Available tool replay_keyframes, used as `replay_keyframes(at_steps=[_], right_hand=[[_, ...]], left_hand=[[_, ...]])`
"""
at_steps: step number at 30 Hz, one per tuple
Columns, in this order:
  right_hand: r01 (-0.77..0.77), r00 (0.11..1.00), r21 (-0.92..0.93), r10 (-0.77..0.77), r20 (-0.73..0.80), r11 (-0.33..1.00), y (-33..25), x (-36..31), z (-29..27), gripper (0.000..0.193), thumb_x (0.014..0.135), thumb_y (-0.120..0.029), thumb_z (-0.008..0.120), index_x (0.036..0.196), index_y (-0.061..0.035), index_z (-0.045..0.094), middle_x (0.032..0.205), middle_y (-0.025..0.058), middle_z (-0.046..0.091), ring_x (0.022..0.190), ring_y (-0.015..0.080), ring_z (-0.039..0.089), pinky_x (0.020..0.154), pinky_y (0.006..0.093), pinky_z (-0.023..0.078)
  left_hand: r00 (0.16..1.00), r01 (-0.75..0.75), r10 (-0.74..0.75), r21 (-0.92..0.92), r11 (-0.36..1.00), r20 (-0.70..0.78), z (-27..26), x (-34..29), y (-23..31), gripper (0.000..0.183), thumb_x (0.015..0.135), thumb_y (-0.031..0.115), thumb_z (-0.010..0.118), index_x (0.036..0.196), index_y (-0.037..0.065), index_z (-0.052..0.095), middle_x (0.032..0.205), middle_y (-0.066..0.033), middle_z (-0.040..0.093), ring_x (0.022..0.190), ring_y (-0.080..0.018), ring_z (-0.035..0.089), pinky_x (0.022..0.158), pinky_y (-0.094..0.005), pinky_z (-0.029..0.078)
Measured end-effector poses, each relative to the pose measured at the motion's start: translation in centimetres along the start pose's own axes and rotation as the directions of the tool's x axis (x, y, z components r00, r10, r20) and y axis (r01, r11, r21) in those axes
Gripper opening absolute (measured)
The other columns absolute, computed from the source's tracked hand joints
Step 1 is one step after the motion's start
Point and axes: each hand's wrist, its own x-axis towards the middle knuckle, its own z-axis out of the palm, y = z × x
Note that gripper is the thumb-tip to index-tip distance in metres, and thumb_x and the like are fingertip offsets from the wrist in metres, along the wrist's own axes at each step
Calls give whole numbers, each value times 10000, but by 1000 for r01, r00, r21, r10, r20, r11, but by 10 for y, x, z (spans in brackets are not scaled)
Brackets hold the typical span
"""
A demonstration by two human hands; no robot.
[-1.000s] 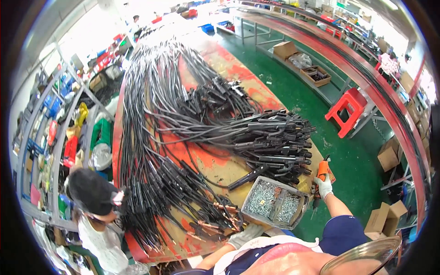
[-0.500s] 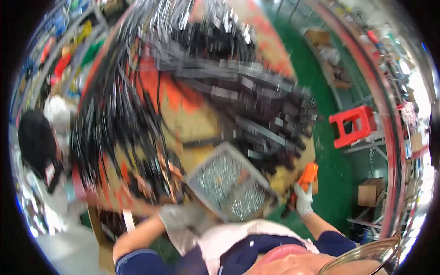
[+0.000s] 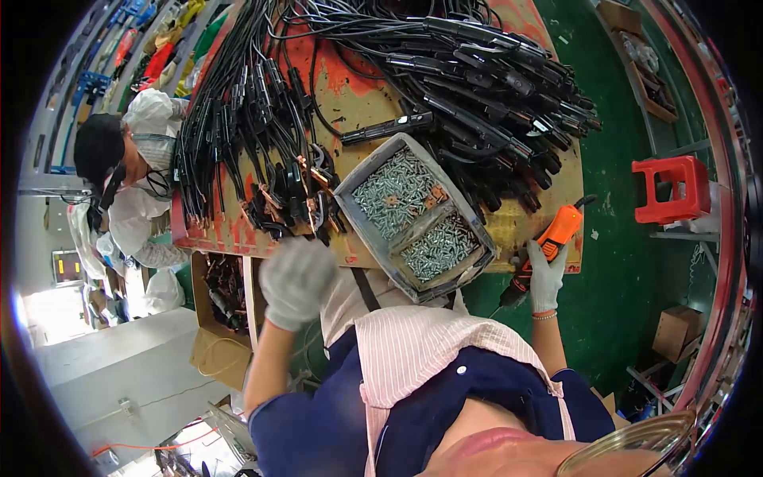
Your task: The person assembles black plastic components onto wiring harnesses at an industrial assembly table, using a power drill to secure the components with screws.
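Note:
My right hand (image 3: 547, 274), in a pale glove, is wrapped round an orange and black power screwdriver (image 3: 561, 228) at the table's right front corner. My left hand (image 3: 298, 282), gloved too, hovers at the front edge, left of the bin; motion blurs its fingers. Between my hands, a grey divided bin (image 3: 362, 230) holds many silvery screws (image 3: 433, 248) in both compartments and a few small copper-coloured pieces (image 3: 437, 193). Just beyond my left hand lie cable ends with copper-coloured jaws (image 3: 270, 203).
Black cables with long black handles (image 3: 477, 87) heap over the worn table (image 3: 350, 91), from left to right. At left a person (image 3: 119, 171) stands by the table. An open carton (image 3: 218, 350) sits below its left front. A red stool (image 3: 673, 189) is off to the right.
The whole view has shifted and sharpened, so table and bin appear higher in the picture. My left hand has moved and is now blurred; my right hand still grips the power screwdriver.

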Motion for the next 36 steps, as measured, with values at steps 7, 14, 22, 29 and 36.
replay_keyframes(at_steps=[7, 14, 22, 29, 36], right_hand=[[18, 999, 31, -17, -45, 999, 3, -7, -3, 391, 886, -30, 623, 1213, -46, 409, 862, 74, 574, 681, 181, 648, 584, 338, 596], [51, 986, 131, -29, -164, 990, -5, -10, 4, 330, 884, -50, 625, 1158, -30, 440, 820, 72, 579, 637, 173, 623, 565, 334, 581], [118, 967, 15, -111, -230, 993, 2, -14, 4, 310, 866, -72, 652, 1108, -22, 465, 815, 68, 598, 616, 163, 620, 549, 308, 565], [43, 989, 212, -12, -145, 976, 6, -50, 37, 309, 872, -114, 624, 1156, -52, 522, 954, 64, 637, 726, 157, 637, 543, 294, 545], [30, 994, 176, -11, -109, 984, 39, -77, 39, 377, 860, -110, 623, 1213, -72, 496, 936, 11, 565, 793, 140, 568, 666, 297, 496]], left_hand=[[995, -2, 6, -42, 999, 98, 83, 167, -84, 307, 832, 257, 671, 1112, 137, 637, 997, -93, 694, 965, -275, 651, 845, -400, 501], [629, 229, 70, -270, 935, 774, 129, 206, -96, 471, 801, 327, 685, 1202, 106, 577, 1116, -186, 658, 1044, -368, 625, 879, -440, 493], [867, -455, 495, -494, 741, -56, 92, 269, -55, 334, 773, 81, 661, 1100, 92, 591, 1058, -125, 643, 1063, -323, 585, 940, -419, 451], [961, -225, 166, -273, 935, -223, 158, 259, 51, 541, 796, 292, 614, 1248, 19, 497, 1280, -187, 531, 1274, -373, 434, 1116, -512, 272], [961, -268, 156, -632, 727, -228, 77, 101, 44, 413, 744, 320, 708, 1063, 70, 629, 1074, -95, 632, 1076, -281, 572, 1027, -460, 405]])
